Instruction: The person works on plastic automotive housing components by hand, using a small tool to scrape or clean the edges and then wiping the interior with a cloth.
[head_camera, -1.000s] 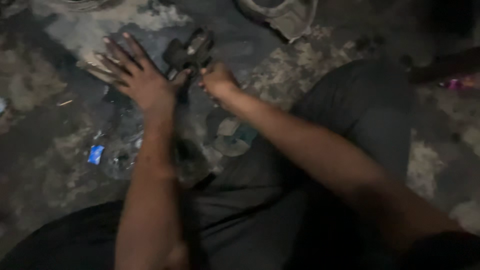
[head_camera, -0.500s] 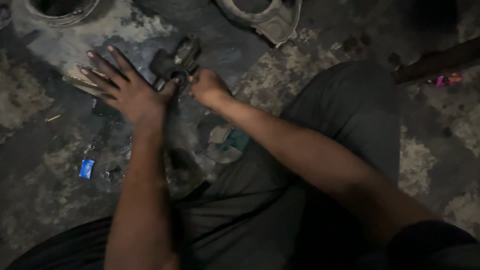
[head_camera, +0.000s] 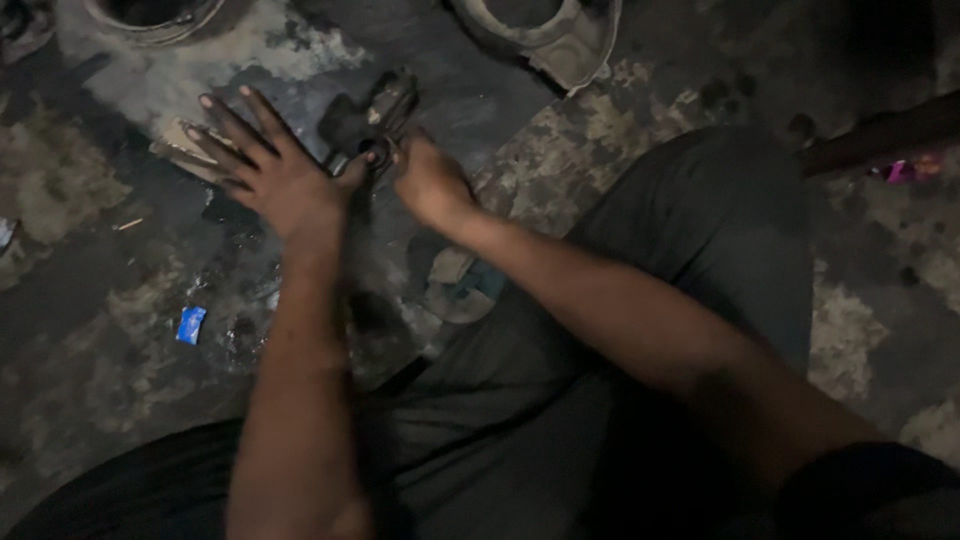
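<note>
Fingers on your left hand (head_camera: 275, 175) are splayed flat, thumb nudging the dark metal part (head_camera: 368, 120), probably bracing it. Your right hand (head_camera: 428, 182) looks curled onto its near end, though the grip's hidden. That part sits on the stained, greasy concrete floor (head_camera: 90, 290), blocky and grimy, below a round rusty casing (head_camera: 555, 40).

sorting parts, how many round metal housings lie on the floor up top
2: one round housing at the top left, cut off by the frame edge; one grey housing at top centre, right of the hands. More may lie out of view.
</note>
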